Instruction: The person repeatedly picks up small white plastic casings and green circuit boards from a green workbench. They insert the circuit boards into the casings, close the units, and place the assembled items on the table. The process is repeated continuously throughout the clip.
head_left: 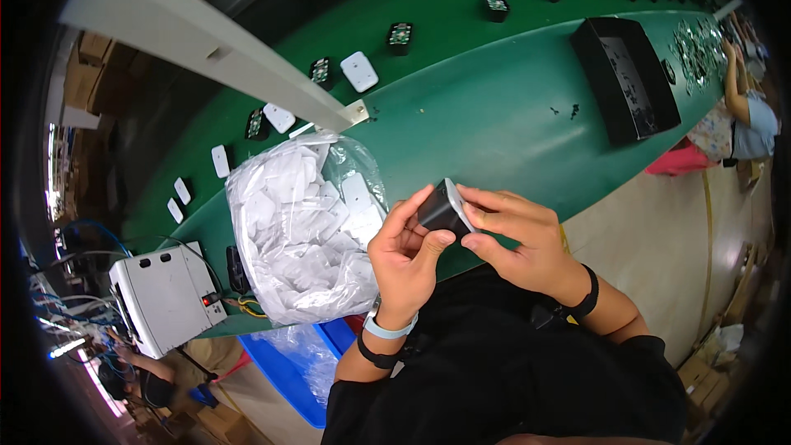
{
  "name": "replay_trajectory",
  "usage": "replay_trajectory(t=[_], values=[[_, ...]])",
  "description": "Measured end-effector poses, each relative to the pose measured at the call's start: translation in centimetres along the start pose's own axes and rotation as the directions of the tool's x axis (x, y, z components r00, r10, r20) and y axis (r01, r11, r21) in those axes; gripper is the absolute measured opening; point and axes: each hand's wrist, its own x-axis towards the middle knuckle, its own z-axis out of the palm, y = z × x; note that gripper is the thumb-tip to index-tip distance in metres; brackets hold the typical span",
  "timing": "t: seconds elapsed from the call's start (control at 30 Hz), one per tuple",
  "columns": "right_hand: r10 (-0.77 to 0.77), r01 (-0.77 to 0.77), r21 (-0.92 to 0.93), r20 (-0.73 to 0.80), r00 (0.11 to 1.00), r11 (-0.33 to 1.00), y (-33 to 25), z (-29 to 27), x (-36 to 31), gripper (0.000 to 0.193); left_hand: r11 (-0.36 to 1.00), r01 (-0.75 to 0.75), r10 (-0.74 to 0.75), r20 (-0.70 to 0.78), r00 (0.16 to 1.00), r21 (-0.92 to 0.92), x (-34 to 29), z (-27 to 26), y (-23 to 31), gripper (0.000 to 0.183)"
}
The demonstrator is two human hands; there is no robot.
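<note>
My left hand is closed round a small black plastic housing, held above the near edge of the green bench. With its fingers pressed together, my right hand grips a white cover along the housing's right side. Whether the two parts are fully joined cannot be seen. Just left of my hands stands a clear plastic bag full of loose white covers. Along the green conveyor belt lie several black housings with circuit boards and several white covers.
A slanting grey metal post rises behind the bag. To the right on the bench are a black tray and a heap of small parts. At left sit a grey box-shaped device and a blue bin. Other people work at both sides.
</note>
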Motion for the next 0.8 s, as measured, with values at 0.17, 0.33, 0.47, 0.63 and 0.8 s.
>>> replay_trajectory(t=[0.17,0.33,0.47,0.63,0.8], values=[[-0.017,0.005,0.120,0.096,0.995,0.993,0.5,1.2,0.2,0.029,0.975,-0.112,0.074,0.194,0.978,0.191,0.8,-2.9,1.8,0.057],[-0.031,0.016,0.110,0.134,0.991,0.994,0.0,2.0,0.3,0.039,0.985,-0.032,-0.017,0.284,0.959,0.167,1.1,-5.0,2.8,0.054],[-0.123,0.132,-0.039,0.192,0.974,0.990,-0.9,1.6,0.8,0.052,0.995,0.096,-0.096,0.185,0.978,0.010,0.7,-4.1,2.6,0.046],[-0.159,0.201,-0.154,0.252,0.955,0.967,-1.1,1.1,0.5,0.059,0.994,0.109,-0.102,0.167,0.981,-0.032,0.4,-3.5,1.8,0.045],[-0.183,0.237,-0.172,0.282,0.942,0.956,-1.3,0.4,0.5,0.058,0.997,0.068,-0.072,0.201,0.977,0.029,0.1,-2.9,2.6,0.042]])
